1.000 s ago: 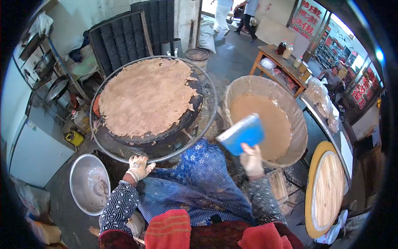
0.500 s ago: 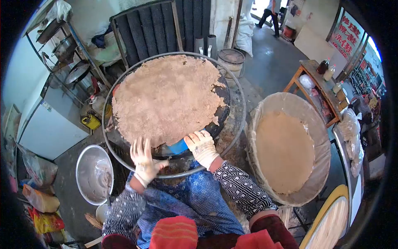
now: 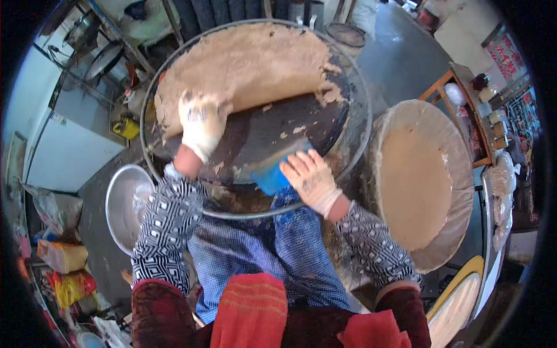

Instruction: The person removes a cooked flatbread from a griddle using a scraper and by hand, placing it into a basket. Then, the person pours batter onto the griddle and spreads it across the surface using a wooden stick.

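A big thin brown pancake (image 3: 243, 64) covers the far part of a round black griddle (image 3: 261, 139). Its near edge is lifted and folded back, baring dark griddle with a few loose scraps. My left hand (image 3: 202, 122), in a white glove, is closed on that edge at the left; the fingertips are partly hidden. Near the griddle's front right rim, my right hand (image 3: 313, 181), gloved with bare fingertips, grips a blue scraper (image 3: 271, 174). A metal ring (image 3: 255, 216) runs around the griddle.
To the right stands a large plastic-lined tub (image 3: 458, 214) of beige batter (image 3: 415, 185). A metal basin (image 3: 119, 214) is on the floor at left. A wooden table (image 3: 464, 104) with jars stands behind the tub. Round boards (image 3: 458, 307) lean at lower right.
The pancake's near edge has been peeled up and away from the front of the griddle. My left hand has moved forward with it. The blue scraper, mostly hidden before, now shows beside my right hand.
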A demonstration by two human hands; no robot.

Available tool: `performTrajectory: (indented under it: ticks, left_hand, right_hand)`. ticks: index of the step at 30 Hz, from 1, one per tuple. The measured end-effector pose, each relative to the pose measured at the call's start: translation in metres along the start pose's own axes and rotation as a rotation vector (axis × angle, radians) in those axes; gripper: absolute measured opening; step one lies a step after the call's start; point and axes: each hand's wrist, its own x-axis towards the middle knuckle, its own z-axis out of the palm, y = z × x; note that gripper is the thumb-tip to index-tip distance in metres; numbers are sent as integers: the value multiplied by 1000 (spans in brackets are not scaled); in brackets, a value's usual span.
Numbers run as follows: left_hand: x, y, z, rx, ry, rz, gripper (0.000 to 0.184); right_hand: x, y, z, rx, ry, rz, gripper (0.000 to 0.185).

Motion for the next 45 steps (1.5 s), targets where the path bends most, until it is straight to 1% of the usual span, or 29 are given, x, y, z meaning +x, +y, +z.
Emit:
performTrajectory:
  ticks: [3, 7, 9, 11, 13, 15, 17, 19, 20, 22, 23, 24, 25, 26, 27, 29, 31, 32, 33, 34, 35, 37, 38, 39, 40, 41, 42, 43, 45]
  left_hand:
    - [33, -15, -5, -86, -132, -80, 19]
    - [73, -28, -10, -5, -84, -38, 26]
    - [88, -22, -22, 98, 0, 75, 26]
    - [100, -15, -35, 67, -18, 71, 25]
    - [106, -5, -49, 124, -3, 75, 23]
    - [107, -10, -54, 130, 85, 182, 22]
    - [99, -6, -68, 104, 194, 182, 22]
    - [84, -6, -78, 196, 209, 277, 25]
    - [81, -3, -78, 47, 349, 323, 11]
    - [65, -4, -71, -2, 312, 284, 11]
    - [57, -3, -64, -54, 287, 236, 11]
    - [47, -2, -57, -81, 283, 251, 11]
    - [35, -1, -51, -124, 164, 137, 12]
    - [24, 3, -44, -168, 46, 25, 13]
    - [9, 10, -37, -204, 35, 41, 13]
    - [-18, 26, -24, -337, -121, -27, 15]
    - [-54, 41, -15, -309, -276, 175, 25]
    - [-72, 46, -14, -334, -312, 367, 35]
    - [-78, 52, -22, -416, -447, 420, 52]
    - [-83, 48, -22, -533, -486, 420, 57]
    - [-81, 39, -16, -643, -529, 413, 62]
    - [-65, 21, -5, -592, -370, 345, 67]
    - [-62, -5, 19, -170, -203, 412, 69]
    - [-59, -14, 24, -60, -222, 310, 71]
    - [-60, -23, 35, 63, -262, 268, 69]
    - [-64, -29, 46, 194, -308, 215, 67]
    - [-68, -18, 50, 151, -394, 152, 67]
    - [-68, -6, 55, 115, -478, 81, 67]
    - [-76, -3, 72, 79, -378, 57, 67]
  right_hand:
    - [44, 19, 24, -68, -8, 4, 34]
    - [124, 53, 71, -299, -114, 104, 29]
    - [165, 63, 67, -266, -298, 298, 29]
    - [198, 76, 53, -289, -413, 403, 30]
    - [215, 113, 76, -242, -322, 336, 26]
    - [233, 150, 116, -284, -66, 542, 26]
    - [228, 156, 78, -213, -178, 503, 26]
    - [225, 168, 82, -212, -303, 500, 27]
    - [219, 165, 78, -208, -320, 489, 27]
    - [198, 163, 65, -226, -333, 452, 27]
    - [177, 170, 66, -298, 7, 318, 29]
    - [146, 185, 57, -257, -112, 273, 31]
    - [113, 187, 27, -212, -235, 230, 33]
    - [73, 214, 16, -159, -166, 104, 34]
    - [23, 240, 1, -102, -102, -18, 35]
    - [-75, 264, -74, -272, -292, 154, 29]
    - [-192, 261, -146, -562, -290, 222, 34]
    - [-245, 239, -173, -591, -270, 379, 38]
    - [-298, 205, -196, -623, -244, 537, 43]
    - [-357, 171, -208, -615, -147, 619, 45]
    - [-406, 128, -210, -606, -42, 691, 48]
    - [-456, 18, -196, -536, 113, 998, 58]
    - [-488, -31, -176, -523, 193, 1085, 58]
    - [-508, -79, -158, -510, 150, 1290, 52]
    - [-505, -119, -147, -332, 52, 1729, 48]
    - [-538, -147, -118, -311, 32, 1875, 47]
    - [-559, -166, -92, -301, 74, 1928, 47]
    - [-570, -171, -75, -290, 6, 1978, 43]
    - [-540, -163, -63, -218, -190, 2159, 47]
